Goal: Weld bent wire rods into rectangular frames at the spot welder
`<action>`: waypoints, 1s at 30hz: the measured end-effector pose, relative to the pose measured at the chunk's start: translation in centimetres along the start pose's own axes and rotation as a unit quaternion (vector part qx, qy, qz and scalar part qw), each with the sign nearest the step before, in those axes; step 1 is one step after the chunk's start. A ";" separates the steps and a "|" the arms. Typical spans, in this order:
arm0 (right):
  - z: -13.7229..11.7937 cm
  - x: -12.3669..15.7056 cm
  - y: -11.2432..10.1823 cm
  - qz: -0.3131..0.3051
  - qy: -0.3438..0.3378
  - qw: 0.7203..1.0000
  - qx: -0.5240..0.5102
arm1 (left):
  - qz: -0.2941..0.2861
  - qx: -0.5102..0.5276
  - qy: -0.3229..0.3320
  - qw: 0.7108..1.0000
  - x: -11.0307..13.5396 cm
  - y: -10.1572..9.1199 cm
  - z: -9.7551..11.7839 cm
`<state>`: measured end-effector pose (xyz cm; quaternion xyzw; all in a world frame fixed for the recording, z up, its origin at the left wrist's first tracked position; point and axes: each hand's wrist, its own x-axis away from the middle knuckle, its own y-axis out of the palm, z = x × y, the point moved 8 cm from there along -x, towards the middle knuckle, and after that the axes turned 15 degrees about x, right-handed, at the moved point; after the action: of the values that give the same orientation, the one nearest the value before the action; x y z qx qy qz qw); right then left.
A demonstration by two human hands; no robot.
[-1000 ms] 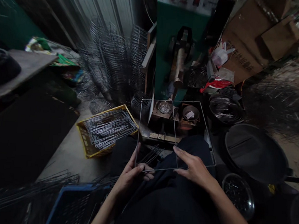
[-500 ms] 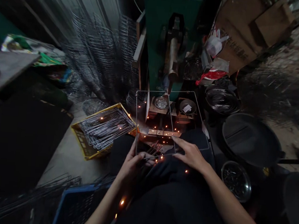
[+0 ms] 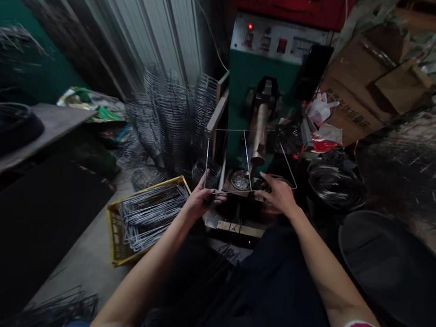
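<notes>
Dim workshop [image 3: 156, 29]; thin wire rectangle [image 3: 247, 159]

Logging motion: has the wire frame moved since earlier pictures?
Yes: the wire frame moved up the view; its near bar went from below the wooden strip to above it.

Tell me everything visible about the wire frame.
The wire frame is a thin, grey, metal-looking rectangle with a crossbar joining its near and far sides. It is held before the green machine, the left hand gripping its near left corner, the right hand at the near side, right of the crossbar. Contact with the machine is unclear.
</notes>
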<state>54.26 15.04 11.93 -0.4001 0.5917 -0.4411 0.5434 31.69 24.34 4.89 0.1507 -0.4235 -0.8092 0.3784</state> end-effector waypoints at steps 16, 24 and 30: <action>1.1 -3.7 0.2 0.038 0.005 0.999 -0.020 | -0.015 0.002 0.012 1.000 -3.6 -0.1 1.6; 1.9 -3.0 0.6 0.057 0.001 0.997 -0.056 | -0.031 -0.002 0.005 1.000 -4.0 -0.6 1.4; 11.4 -1.2 0.9 0.123 0.264 0.948 -0.123 | -0.029 0.021 0.006 0.999 -4.4 -1.0 1.2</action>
<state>65.72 15.43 11.15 -0.2569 0.8087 -0.3842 0.3639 33.46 28.66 4.48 0.1755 -0.4338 -0.8098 0.3539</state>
